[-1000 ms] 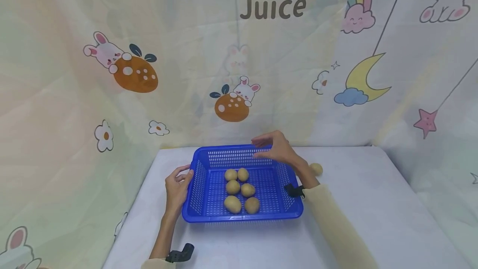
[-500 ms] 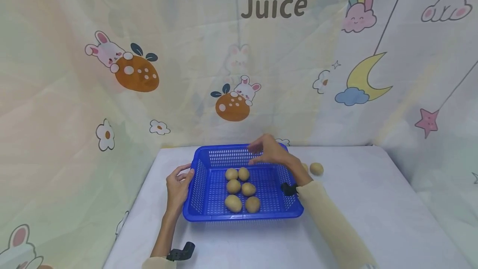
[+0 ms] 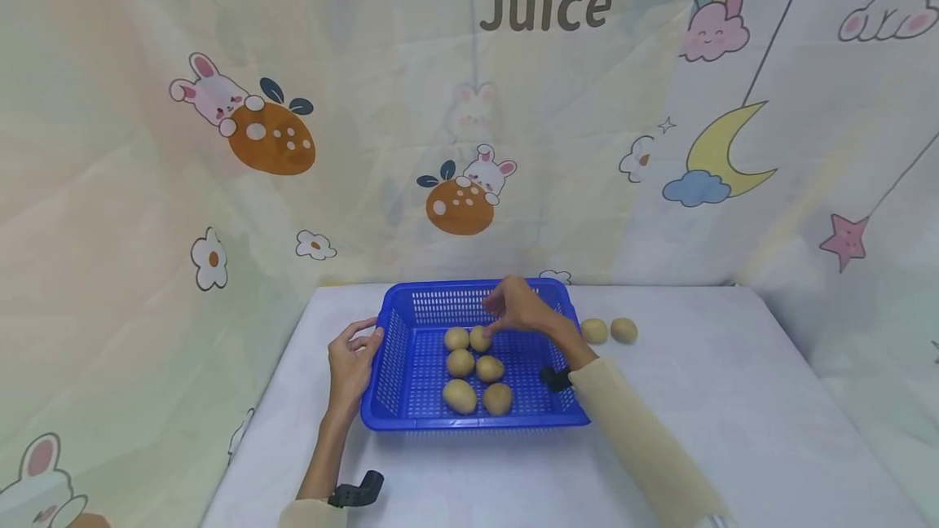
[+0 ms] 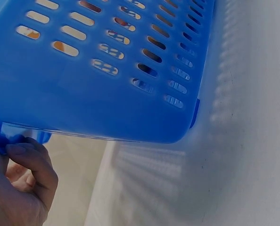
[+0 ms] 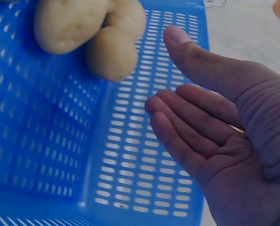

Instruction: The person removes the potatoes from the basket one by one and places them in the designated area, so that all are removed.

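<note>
A blue perforated basket (image 3: 469, 420) sits on the white table and holds several potatoes (image 3: 460, 363). My left hand (image 3: 363, 341) grips the basket's left rim; in the left wrist view its curled fingers (image 4: 34, 165) sit under the rim of the basket (image 4: 107, 70). My right hand (image 3: 493, 320) reaches down into the basket, fingertips just above the back-row potato (image 3: 480, 338). The right wrist view shows this right hand (image 5: 163, 94) with relaxed fingers, holding nothing, beside two potatoes (image 5: 114, 52) on the basket floor (image 5: 140, 155).
Two loose potatoes (image 3: 594, 331) (image 3: 624, 330) lie on the table (image 3: 734, 398) just right of the basket. A cartoon-printed curtain (image 3: 220, 186) closes off the back and both sides. The table's left edge runs close to my left forearm.
My right hand has dropped from above the basket's back rim, down and left toward the potatoes. A second loose potato shows from behind my arm. The left hand has stayed put.
</note>
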A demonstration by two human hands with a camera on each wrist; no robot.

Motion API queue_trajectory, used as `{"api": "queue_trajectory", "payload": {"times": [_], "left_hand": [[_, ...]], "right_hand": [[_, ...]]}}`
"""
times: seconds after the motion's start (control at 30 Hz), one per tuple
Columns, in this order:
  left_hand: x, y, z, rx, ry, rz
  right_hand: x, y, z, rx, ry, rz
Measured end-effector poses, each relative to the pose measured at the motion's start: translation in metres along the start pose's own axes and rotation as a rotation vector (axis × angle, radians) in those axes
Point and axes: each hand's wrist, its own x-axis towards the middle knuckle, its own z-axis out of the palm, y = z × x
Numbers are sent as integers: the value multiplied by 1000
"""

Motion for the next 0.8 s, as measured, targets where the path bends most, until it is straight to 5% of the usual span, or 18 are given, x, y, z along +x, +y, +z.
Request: {"api": "queue_trajectory", "payload": {"times": [0.8], "left_hand": [[0,1,1,11,8,-17]], "right_hand": [[7,8,22,-89,-85,64]]}}
